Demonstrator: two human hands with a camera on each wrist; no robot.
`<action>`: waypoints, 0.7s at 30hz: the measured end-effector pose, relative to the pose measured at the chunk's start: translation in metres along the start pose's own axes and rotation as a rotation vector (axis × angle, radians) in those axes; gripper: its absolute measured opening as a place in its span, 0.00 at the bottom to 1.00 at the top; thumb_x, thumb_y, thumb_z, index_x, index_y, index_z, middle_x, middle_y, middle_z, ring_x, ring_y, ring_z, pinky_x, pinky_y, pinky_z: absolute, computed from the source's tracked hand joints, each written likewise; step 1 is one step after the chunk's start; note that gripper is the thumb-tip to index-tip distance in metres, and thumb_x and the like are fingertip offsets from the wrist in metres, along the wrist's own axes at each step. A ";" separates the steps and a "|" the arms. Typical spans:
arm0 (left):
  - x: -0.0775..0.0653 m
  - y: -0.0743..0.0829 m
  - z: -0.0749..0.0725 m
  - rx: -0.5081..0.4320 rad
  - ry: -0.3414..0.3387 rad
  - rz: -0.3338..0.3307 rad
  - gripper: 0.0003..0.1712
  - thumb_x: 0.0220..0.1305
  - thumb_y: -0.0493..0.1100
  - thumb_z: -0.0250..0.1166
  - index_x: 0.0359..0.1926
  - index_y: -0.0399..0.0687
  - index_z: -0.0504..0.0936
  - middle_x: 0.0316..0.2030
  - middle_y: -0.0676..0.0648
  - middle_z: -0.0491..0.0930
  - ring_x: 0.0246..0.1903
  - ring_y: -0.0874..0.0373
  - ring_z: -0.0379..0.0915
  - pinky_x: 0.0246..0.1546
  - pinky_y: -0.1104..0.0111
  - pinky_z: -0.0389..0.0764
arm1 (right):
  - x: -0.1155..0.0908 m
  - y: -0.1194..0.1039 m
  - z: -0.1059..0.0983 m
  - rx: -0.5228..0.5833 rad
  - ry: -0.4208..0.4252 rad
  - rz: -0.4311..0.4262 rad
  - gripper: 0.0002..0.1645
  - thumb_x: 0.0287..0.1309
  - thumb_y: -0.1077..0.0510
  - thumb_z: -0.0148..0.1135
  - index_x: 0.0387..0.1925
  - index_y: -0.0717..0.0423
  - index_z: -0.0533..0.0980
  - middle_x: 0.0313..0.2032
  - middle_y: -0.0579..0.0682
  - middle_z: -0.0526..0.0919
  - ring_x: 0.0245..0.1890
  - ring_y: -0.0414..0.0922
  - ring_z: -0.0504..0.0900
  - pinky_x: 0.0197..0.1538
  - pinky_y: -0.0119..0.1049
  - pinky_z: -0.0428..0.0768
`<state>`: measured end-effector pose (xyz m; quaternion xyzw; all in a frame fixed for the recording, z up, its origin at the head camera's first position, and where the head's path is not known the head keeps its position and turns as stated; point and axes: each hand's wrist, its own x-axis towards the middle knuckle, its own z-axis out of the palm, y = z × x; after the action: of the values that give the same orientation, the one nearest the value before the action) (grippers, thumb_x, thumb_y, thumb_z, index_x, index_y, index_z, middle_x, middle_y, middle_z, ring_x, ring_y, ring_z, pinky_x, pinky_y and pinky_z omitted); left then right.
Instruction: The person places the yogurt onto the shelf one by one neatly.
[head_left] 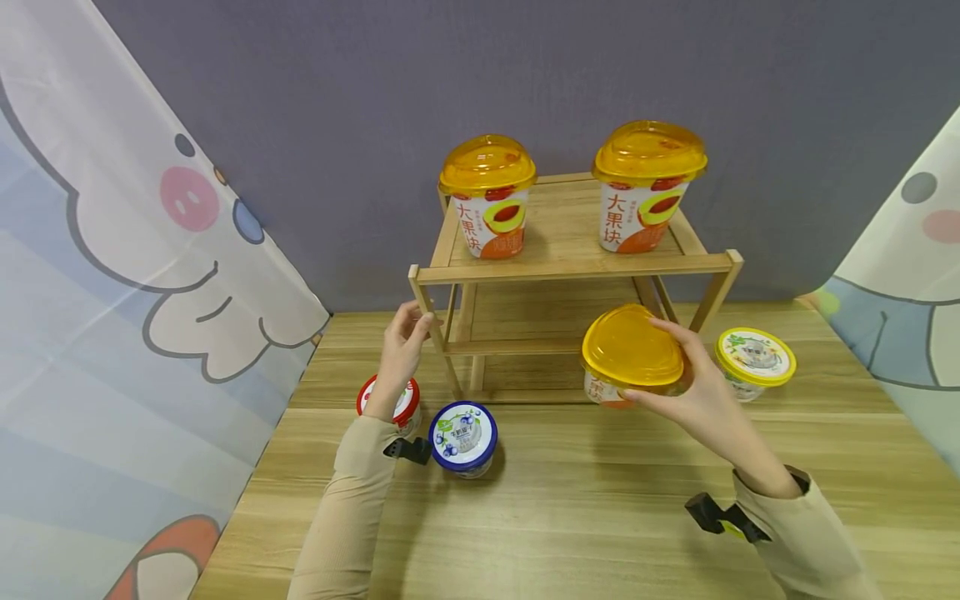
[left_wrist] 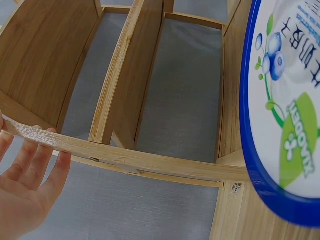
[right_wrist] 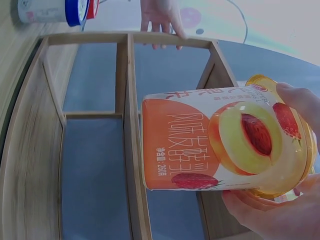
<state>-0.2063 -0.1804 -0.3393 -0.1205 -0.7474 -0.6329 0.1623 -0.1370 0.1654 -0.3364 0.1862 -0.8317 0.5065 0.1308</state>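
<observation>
My right hand (head_left: 693, 392) grips a yogurt cup (right_wrist: 200, 140) around its yellow domed lid (head_left: 632, 346), thumb and fingers on opposite sides. The cup is white and orange with a peach picture. It is tilted at the front right of a two-level wooden rack (head_left: 577, 268), by the lower shelf. At the rack's left front post, my left hand (head_left: 405, 346) touches the wood with fairly straight fingers (left_wrist: 55, 180). Two matching cups stand on the top shelf, a left cup (head_left: 491, 200) and a right cup (head_left: 648, 192).
A blue-lidded tub (head_left: 463, 437) stands on the wooden table (head_left: 540, 517) in front of the rack. Partly behind my left forearm is a red-lidded tub (head_left: 408, 408). A yellow-lidded tub (head_left: 754, 360) stands right of the rack. A grey wall (head_left: 375, 125) rises behind.
</observation>
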 end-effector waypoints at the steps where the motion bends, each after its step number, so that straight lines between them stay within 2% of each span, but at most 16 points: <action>1: 0.000 0.000 0.000 0.000 0.000 -0.001 0.15 0.64 0.32 0.48 0.50 0.27 0.67 0.40 0.24 0.69 0.38 0.49 0.72 0.43 0.61 0.76 | 0.002 -0.001 0.002 0.001 -0.007 -0.004 0.50 0.37 0.68 0.70 0.62 0.53 0.55 0.58 0.56 0.60 0.47 0.26 0.63 0.45 0.13 0.65; 4: 0.000 0.001 0.000 -0.001 -0.003 -0.006 0.15 0.64 0.33 0.48 0.50 0.28 0.67 0.40 0.24 0.69 0.38 0.49 0.72 0.43 0.61 0.76 | 0.007 -0.003 0.007 0.032 -0.031 -0.017 0.49 0.38 0.68 0.69 0.62 0.53 0.55 0.57 0.55 0.60 0.47 0.28 0.65 0.44 0.14 0.67; 11: 0.000 0.002 -0.001 0.010 -0.011 -0.005 0.15 0.65 0.34 0.48 0.50 0.29 0.67 0.39 0.26 0.71 0.41 0.41 0.69 0.43 0.64 0.75 | 0.020 -0.007 0.020 0.097 -0.074 -0.020 0.48 0.39 0.67 0.69 0.62 0.52 0.55 0.55 0.54 0.62 0.47 0.32 0.66 0.45 0.18 0.69; 18: -0.001 0.002 0.000 0.014 -0.007 -0.011 0.15 0.65 0.34 0.49 0.50 0.29 0.67 0.39 0.27 0.71 0.38 0.51 0.71 0.42 0.64 0.75 | 0.031 -0.014 0.032 0.125 -0.109 0.008 0.48 0.40 0.64 0.70 0.63 0.49 0.55 0.54 0.54 0.64 0.49 0.46 0.68 0.45 0.20 0.70; 21: -0.001 0.002 -0.001 0.012 -0.006 -0.013 0.15 0.65 0.34 0.48 0.50 0.29 0.67 0.40 0.26 0.71 0.38 0.54 0.71 0.42 0.66 0.75 | 0.037 -0.018 0.037 0.130 -0.122 0.012 0.48 0.40 0.63 0.70 0.62 0.48 0.55 0.55 0.54 0.64 0.50 0.48 0.68 0.45 0.22 0.70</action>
<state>-0.2049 -0.1807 -0.3380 -0.1165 -0.7525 -0.6291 0.1564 -0.1632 0.1183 -0.3244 0.2198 -0.8047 0.5477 0.0643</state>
